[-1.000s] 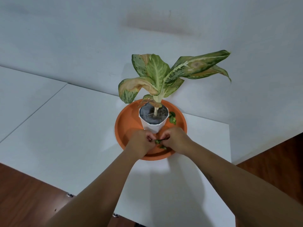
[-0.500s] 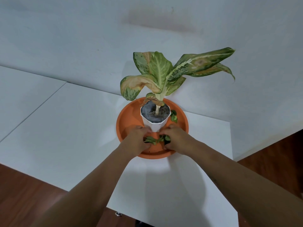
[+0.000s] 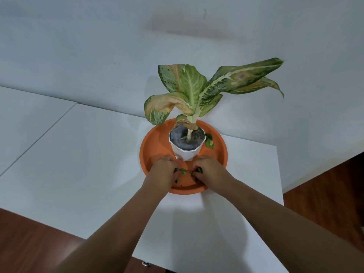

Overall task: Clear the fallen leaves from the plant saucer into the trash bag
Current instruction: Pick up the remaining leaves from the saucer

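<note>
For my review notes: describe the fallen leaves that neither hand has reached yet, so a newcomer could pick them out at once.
Find the round orange saucer on the white table, with the white pot standing in it. Just right of the pot lie small dark green leaves. Unlike the leaves under the left hand and right hand, nothing touches them.

An orange saucer [image 3: 149, 152] is seen on a white bench [image 3: 78, 164]; the white pot [image 3: 186, 153] bears green leaves [image 3: 192, 85] mottled cream and browned.
</note>
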Available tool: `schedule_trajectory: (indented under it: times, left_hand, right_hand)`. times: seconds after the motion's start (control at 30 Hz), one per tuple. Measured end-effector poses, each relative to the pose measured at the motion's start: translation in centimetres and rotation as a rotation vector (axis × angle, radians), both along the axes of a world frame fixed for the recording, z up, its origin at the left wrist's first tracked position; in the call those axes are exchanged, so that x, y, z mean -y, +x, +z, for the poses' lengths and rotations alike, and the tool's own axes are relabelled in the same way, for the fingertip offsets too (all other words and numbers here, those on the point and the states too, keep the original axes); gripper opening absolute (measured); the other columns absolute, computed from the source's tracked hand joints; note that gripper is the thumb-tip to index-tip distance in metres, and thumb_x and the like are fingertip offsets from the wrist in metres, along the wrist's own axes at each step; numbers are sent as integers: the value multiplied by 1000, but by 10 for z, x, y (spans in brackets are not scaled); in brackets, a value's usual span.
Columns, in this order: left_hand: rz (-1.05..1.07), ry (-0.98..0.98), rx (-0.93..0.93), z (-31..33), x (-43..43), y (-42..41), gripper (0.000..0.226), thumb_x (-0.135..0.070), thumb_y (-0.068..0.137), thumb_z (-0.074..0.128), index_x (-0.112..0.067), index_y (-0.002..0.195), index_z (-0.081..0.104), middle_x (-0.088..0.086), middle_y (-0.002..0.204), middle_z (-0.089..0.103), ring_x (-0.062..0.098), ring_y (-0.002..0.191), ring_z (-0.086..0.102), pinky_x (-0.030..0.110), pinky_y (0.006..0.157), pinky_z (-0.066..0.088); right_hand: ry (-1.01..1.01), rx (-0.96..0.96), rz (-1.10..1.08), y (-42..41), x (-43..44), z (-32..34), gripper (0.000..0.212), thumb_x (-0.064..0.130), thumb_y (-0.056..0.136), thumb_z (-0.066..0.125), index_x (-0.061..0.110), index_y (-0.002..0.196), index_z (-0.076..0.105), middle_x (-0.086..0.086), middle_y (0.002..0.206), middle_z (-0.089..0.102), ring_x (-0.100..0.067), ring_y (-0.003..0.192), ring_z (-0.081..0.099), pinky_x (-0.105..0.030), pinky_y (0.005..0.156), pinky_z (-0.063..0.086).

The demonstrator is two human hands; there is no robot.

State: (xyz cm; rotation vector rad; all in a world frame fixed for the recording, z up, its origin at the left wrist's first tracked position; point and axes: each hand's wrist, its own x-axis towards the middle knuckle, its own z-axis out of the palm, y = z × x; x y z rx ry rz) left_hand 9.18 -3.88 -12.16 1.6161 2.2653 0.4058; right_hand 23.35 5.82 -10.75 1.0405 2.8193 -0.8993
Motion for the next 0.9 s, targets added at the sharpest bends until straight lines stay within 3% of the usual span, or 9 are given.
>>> schedule_trajectory:
  times: [0.2,0.3,0.37,0.5,0.6,0.73,0.9]
  left_hand:
    - [137,100,190,3,-1,-5,15,-2,82,67,-10,89,78,6,95,73,16,86,62,9,73,40]
    - [247,155,349,11,0,-14,13,-6,81,71,-12,89,79,-2,86,74,3,74,60,1,68,43]
    - [293,159,470,20,0,-18,14,-6,81,71,-15,90,79,-5,85,74,1,75,63,5,70,48]
    - [405,178,779,33,3,-26,21,-3,82,69,-22,84,78,-12,77,74,-5,71,66,3,60,46]
    - [505,197,968,33,3,-29,17,-7,81,74,-23,83,79,-9,82,77,2,82,69,13,77,52]
    - [600,237,1189,33,4,-30,14,-3,80,75,-13,88,79,12,98,75,21,92,68,32,94,53]
    - [618,288,1388,33,7,-30,15,2,83,69,-5,95,75,13,94,76,18,84,69,28,84,57]
  right_hand:
    - [-184,-126,-187,2,-4,3,8,9,85,66,12,85,74,3,86,70,-9,75,63,-12,69,45]
    - [-322,-217,-332,3,-7,6,11,11,81,72,21,76,72,10,73,68,-8,68,63,-18,72,48]
    - [-404,-262,-410,4,-8,10,8,11,79,73,19,77,73,5,73,70,-12,69,66,-22,74,49]
    - [-649,-380,-575,5,-12,16,7,11,79,75,14,85,75,-5,84,74,-15,75,69,-24,80,55]
    - [-938,-566,-726,6,-12,18,13,3,78,76,4,90,74,-12,97,72,-18,86,69,-22,72,56]
    - [-1143,-728,-813,8,-8,24,16,-4,81,69,-4,98,70,-10,93,72,-14,85,69,-16,64,56]
    - [-1240,-836,-869,11,-5,26,14,-4,82,68,0,96,70,-6,85,74,-8,73,72,-15,62,56]
